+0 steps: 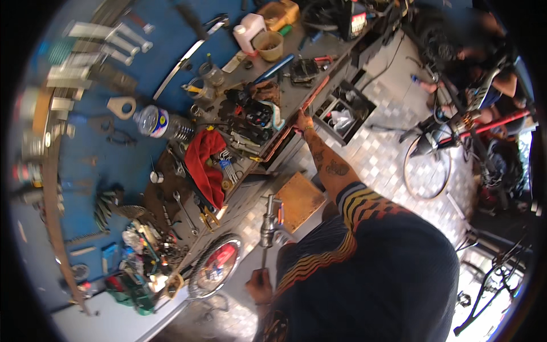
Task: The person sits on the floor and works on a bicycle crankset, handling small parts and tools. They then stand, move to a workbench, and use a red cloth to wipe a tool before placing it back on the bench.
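My right arm stretches out to the workbench (pixel 250 85), and my right hand (pixel 305 121) is closed on its reddish front edge (pixel 314 94). Right beside that hand, an open drawer (pixel 360 121) holds small parts and something white. Low in the view, my left hand (pixel 260 286) makes a fist around the thin shaft of a metal tool (pixel 267 223) with a T-shaped top. Blur hides the tool's exact kind. A bicycle wheel (pixel 215 265) leans near the bench, left of this hand.
On the bench lie a red cloth (pixel 205 165), a clear plastic bottle (pixel 159 122), spanners (pixel 186 213), a plastic tub (pixel 269 45) and a white jug (pixel 249 31). A wooden box (pixel 297 200) stands below. At right, another person (pixel 496 85) sits by a bicycle (pixel 456 128).
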`<state>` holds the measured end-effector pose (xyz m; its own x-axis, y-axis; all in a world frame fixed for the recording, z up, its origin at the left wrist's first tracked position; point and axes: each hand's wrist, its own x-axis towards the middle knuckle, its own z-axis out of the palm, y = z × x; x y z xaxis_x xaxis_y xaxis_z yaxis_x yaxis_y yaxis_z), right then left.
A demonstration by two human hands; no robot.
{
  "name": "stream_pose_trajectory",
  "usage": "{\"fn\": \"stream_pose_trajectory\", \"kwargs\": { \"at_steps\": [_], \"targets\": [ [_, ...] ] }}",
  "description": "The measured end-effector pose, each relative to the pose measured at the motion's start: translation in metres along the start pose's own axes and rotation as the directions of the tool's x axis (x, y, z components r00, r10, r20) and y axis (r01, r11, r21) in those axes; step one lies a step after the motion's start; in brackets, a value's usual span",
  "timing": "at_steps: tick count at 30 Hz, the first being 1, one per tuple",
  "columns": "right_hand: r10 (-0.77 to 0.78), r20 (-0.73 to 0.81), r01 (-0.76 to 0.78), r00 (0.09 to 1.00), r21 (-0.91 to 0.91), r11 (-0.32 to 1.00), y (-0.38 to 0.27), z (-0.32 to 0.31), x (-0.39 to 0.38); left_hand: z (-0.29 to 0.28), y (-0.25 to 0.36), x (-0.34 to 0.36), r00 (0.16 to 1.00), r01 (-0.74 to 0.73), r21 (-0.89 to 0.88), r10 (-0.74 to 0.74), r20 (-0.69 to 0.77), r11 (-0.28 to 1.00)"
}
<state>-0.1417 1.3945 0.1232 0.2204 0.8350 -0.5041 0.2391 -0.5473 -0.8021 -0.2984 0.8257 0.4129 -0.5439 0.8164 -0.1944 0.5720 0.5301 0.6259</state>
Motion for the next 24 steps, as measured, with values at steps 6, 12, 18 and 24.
{"fn": "stream_pose_trajectory", "kwargs": {
  "at_steps": [6,12,18,24],
  "targets": [
    [0.127,-0.079,-0.1,0.989,0.282,0.954,-0.008,0.003,-0.036,0.059,0.092,0.011,0.981,0.167,-0.024,-0.164,0.102,0.986],
    [0.481,-0.14,-0.211,0.865,0.769,0.604,0.006,-0.062,-0.094,0.104,0.157,0.083,0.984,-0.099,0.204,0.066,0.164,0.974],
    [0.413,-0.263,-0.177,0.872,0.617,0.767,0.052,-0.104,-0.081,0.179,0.192,0.186,0.95,-0.29,0.244,0.247,0.192,0.925],
    [0.292,-0.373,-0.072,0.881,0.504,0.861,0.067,-0.09,-0.072,0.259,0.227,0.283,0.885,-0.466,0.341,0.438,0.16,0.816]
  ]
}}
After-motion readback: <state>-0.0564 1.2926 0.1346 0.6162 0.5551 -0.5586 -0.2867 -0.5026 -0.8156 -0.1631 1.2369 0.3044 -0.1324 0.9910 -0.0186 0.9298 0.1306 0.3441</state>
